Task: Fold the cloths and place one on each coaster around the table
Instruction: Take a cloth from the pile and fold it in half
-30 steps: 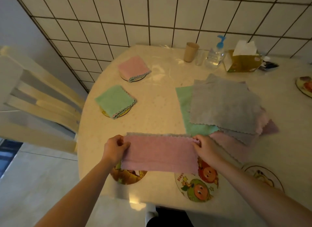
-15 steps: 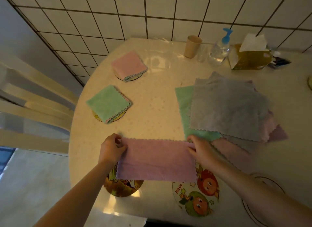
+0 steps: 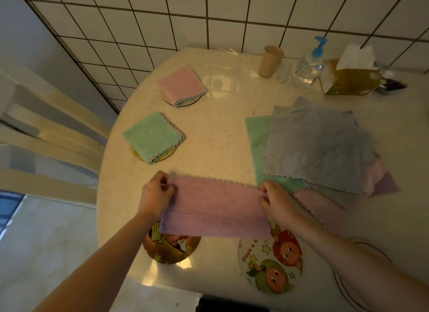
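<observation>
A pink cloth [image 3: 216,209], folded in half into a long strip, lies at the near edge of the table [image 3: 218,144]. My left hand [image 3: 154,195] pinches its left end and my right hand [image 3: 277,201] pinches its right end. It partly covers a brown coaster [image 3: 170,249] and the top of a fruit-cartoon coaster [image 3: 271,265]. On the left, a folded green cloth [image 3: 153,136] and a folded pink cloth [image 3: 182,84] each rest on a coaster. A pile of flat cloths [image 3: 318,146], grey on top, lies to the right.
A paper cup [image 3: 270,61], a pump bottle [image 3: 308,66] and a tissue box [image 3: 350,77] stand at the back by the tiled wall. A chair back [image 3: 46,135] is at the table's left. Another coaster [image 3: 348,281] shows under my right forearm.
The view has shifted slightly. Both hands keep hold of the cloth's ends, and the folded pink strip has stayed in about the same place at the near edge.
</observation>
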`<state>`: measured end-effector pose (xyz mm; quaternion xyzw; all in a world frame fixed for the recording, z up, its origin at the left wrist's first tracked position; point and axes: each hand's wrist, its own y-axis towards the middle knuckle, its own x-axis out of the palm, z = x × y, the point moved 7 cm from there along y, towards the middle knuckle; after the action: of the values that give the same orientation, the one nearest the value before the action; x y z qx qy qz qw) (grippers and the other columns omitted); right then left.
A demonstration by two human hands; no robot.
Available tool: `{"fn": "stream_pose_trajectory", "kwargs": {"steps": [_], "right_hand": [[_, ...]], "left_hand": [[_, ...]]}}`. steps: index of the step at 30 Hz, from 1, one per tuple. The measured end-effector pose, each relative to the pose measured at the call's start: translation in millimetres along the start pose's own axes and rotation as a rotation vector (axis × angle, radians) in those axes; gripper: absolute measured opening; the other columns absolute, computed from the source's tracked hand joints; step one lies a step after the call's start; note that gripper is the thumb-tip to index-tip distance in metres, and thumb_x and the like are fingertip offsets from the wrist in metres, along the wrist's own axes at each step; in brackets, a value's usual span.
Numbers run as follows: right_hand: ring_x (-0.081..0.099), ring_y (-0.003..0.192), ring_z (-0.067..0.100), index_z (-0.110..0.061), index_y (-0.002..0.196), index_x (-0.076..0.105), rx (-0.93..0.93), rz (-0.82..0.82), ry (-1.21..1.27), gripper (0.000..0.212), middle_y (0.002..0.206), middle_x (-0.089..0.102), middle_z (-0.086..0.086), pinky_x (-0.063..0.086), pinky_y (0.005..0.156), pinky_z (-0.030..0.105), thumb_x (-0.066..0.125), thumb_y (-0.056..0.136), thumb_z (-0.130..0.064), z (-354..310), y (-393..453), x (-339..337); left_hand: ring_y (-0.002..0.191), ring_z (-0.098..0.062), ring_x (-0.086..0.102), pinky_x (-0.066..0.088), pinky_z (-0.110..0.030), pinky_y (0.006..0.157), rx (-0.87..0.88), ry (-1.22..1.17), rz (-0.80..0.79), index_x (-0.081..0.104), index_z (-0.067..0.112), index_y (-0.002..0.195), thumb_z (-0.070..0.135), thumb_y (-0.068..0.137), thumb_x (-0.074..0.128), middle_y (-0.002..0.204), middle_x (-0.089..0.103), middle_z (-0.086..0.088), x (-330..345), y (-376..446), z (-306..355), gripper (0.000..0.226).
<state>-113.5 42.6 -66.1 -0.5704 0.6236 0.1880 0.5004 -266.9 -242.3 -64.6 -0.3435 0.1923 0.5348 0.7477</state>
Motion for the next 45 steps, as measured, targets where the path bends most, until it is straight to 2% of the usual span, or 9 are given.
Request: {"fn": "stream_pose_trajectory", "kwargs": {"steps": [4, 7, 11, 15, 20, 26, 31, 37, 45], "right_hand": [[0.052, 0.094, 0.020, -0.011, 0.113, 0.050, -0.060, 0.188, -0.160, 0.032, 0.114, 0.051, 0.006, 0.053, 0.070, 0.034, 0.062, 0.084, -0.008, -11, -11, -1], [0.055, 0.105, 0.022, -0.011, 0.107, 0.060, -0.310, 0.238, -0.257, 0.025, 0.117, 0.056, 0.004, 0.053, 0.084, 0.034, 0.061, 0.083, -0.016, -40, -40, 12], [0.056, 0.117, 0.012, -0.019, 0.118, 0.062, -0.517, 0.064, -0.395, 0.037, 0.125, 0.060, -0.004, 0.038, 0.101, 0.026, 0.046, 0.090, -0.035, -50, -79, 51], [0.057, 0.119, 0.016, -0.015, 0.124, 0.060, -0.555, -0.043, -0.464, 0.072, 0.128, 0.061, 0.002, 0.043, 0.100, 0.031, 0.081, 0.056, -0.005, -41, -101, 67], [0.056, 0.120, 0.022, -0.010, 0.126, 0.058, -0.530, -0.016, -0.539, 0.094, 0.131, 0.058, 0.007, 0.049, 0.094, 0.032, 0.082, 0.036, 0.007, -38, -113, 63], [0.057, 0.098, 0.024, -0.013, 0.111, 0.056, -0.442, -0.026, -0.555, 0.084, 0.110, 0.056, 0.007, 0.051, 0.063, 0.025, 0.079, 0.032, 0.006, -50, -109, 62], [0.051, 0.084, 0.016, -0.015, 0.099, 0.053, -0.479, -0.051, -0.530, 0.070, 0.097, 0.053, 0.000, 0.045, 0.062, 0.024, 0.079, 0.038, 0.007, -52, -100, 57], [0.054, 0.089, 0.016, -0.013, 0.108, 0.056, -0.686, -0.012, -0.395, 0.057, 0.101, 0.058, -0.001, 0.053, 0.069, 0.025, 0.074, 0.056, 0.003, -65, -103, 30], [0.059, 0.097, 0.017, -0.012, 0.117, 0.054, -1.048, -0.086, -0.347, 0.027, 0.107, 0.063, 0.003, 0.054, 0.078, 0.030, 0.036, 0.098, -0.012, -51, -115, 15]], "left_hand": [[0.111, -0.027, 0.049, 0.045, -0.040, 0.094, 0.239, 0.284, 0.132, 0.057, 0.013, 0.121, 0.011, 0.088, 0.060, 0.123, 0.055, -0.006, -2, -18, 8, 0.034], [0.121, -0.022, 0.049, 0.046, -0.042, 0.101, 0.629, 0.448, -0.086, 0.056, 0.018, 0.127, 0.025, 0.087, 0.060, 0.133, 0.053, -0.001, 34, -59, 12, 0.041], [0.139, -0.021, 0.034, 0.037, -0.047, 0.109, 0.774, 0.647, -0.316, 0.046, 0.022, 0.139, 0.050, 0.089, 0.043, 0.148, 0.042, 0.000, 66, -100, -19, 0.057], [0.133, -0.021, 0.041, 0.045, -0.041, 0.102, 0.895, 0.768, -0.241, 0.036, 0.018, 0.143, 0.026, 0.084, 0.056, 0.144, 0.047, -0.003, 59, -112, -28, 0.062], [0.127, -0.022, 0.051, 0.038, -0.033, 0.100, 0.917, 0.820, -0.234, -0.002, 0.016, 0.150, 0.008, 0.060, 0.086, 0.139, 0.053, -0.005, 47, -119, -46, 0.126], [0.118, -0.027, 0.058, 0.052, -0.039, 0.088, 0.882, 0.862, -0.135, 0.062, 0.006, 0.124, 0.000, 0.052, 0.089, 0.130, 0.060, -0.011, 44, -125, -47, 0.077], [0.124, -0.031, 0.053, 0.044, -0.046, 0.101, 0.710, 0.828, -0.084, 0.058, 0.009, 0.128, 0.019, 0.080, 0.060, 0.132, 0.059, -0.011, 59, -131, -35, 0.050], [0.140, -0.023, 0.033, 0.018, -0.041, 0.114, 0.716, 0.687, -0.094, 0.018, 0.024, 0.151, 0.043, 0.089, 0.054, 0.153, 0.035, -0.001, 105, -156, 26, 0.074], [0.123, -0.024, 0.055, 0.040, -0.046, 0.105, 0.587, 0.691, -0.040, 0.057, 0.019, 0.132, 0.044, 0.087, 0.039, 0.133, 0.059, -0.002, 141, -171, 34, 0.054]]}}
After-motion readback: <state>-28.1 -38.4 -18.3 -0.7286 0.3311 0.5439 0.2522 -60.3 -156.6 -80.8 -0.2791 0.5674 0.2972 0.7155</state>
